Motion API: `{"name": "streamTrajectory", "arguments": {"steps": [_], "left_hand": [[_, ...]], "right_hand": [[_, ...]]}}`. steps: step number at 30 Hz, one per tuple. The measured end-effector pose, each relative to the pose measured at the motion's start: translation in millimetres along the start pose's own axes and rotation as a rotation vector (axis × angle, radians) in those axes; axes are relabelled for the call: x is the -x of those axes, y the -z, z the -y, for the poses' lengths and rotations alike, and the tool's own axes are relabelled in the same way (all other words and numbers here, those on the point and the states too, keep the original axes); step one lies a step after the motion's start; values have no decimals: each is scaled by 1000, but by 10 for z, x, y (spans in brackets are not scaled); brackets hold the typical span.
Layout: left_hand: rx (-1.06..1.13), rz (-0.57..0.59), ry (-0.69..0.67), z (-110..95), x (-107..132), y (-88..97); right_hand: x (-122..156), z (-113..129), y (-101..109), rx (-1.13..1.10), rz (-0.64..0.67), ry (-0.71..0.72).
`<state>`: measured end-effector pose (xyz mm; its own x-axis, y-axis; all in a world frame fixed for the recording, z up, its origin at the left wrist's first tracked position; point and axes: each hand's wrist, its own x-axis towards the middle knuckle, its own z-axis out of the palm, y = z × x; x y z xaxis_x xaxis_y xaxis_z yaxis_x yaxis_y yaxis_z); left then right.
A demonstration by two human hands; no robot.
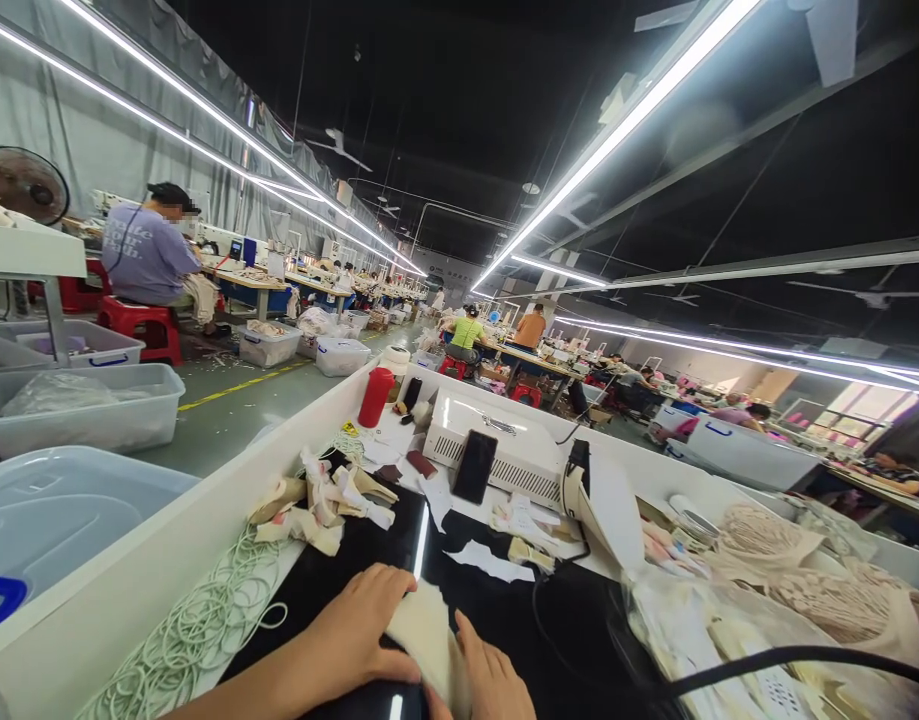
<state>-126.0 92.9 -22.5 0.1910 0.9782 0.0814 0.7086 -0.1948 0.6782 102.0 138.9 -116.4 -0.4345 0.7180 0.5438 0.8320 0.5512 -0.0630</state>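
Both your hands are on a cream fabric piece (429, 635) at the near edge of the black worktop (504, 610): your left hand (354, 630) presses it flat with fingers spread, your right hand (493, 680) pinches its right edge. Fabric scraps (324, 500) lie just beyond.

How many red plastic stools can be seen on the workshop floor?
3: one stool under the seated person at left, and two smaller ones by the middle tables. Others may be hidden behind tables.

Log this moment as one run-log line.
left hand: flat on cream fabric piece | right hand: pinching same piece | surface: black worktop | nearby: cream scraps, elastic cord pile
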Motion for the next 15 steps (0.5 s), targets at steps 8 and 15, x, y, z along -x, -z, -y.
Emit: {"name": "streamTrajectory", "arguments": {"steps": [8,15], "left_hand": [[-39,-29,-35,47,15,-72],[-62,-55,-59,70,35,-96]], "right_hand": [[-177,-248,132,-28,-2,238],[-175,-258,185,-62,53,246]]}}
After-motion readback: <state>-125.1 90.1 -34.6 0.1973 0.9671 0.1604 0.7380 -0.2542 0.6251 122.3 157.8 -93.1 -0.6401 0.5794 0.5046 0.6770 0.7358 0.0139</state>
